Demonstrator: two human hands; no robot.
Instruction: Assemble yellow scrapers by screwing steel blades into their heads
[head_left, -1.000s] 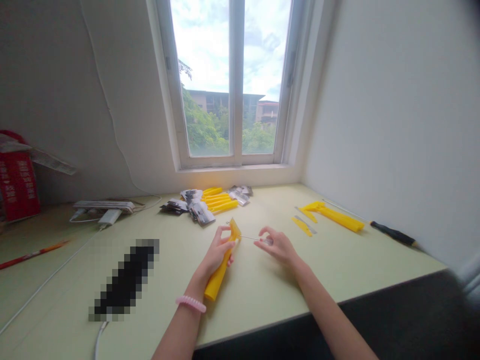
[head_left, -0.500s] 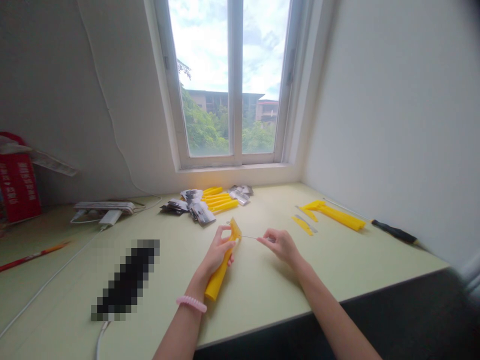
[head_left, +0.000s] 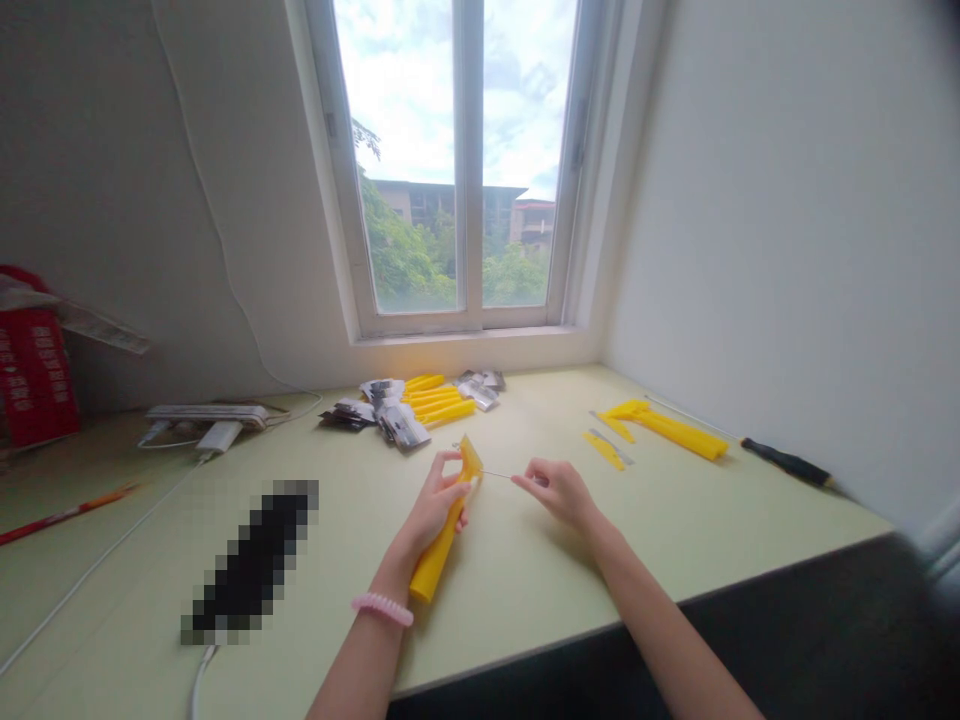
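handle [head_left: 437,555] of yellow plastic is clenched by left hand [head_left: 435,503]; thin metal wire [head_left: 496,474] is pinched by right hand [head_left: 561,493], tip held just beside handle.

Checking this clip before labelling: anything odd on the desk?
Yes: a pixelated black patch sits on the desk, left of the yellow handle in the left hand. It hides whatever lies there, with a white cable leaving its lower end. Nothing else stands out.
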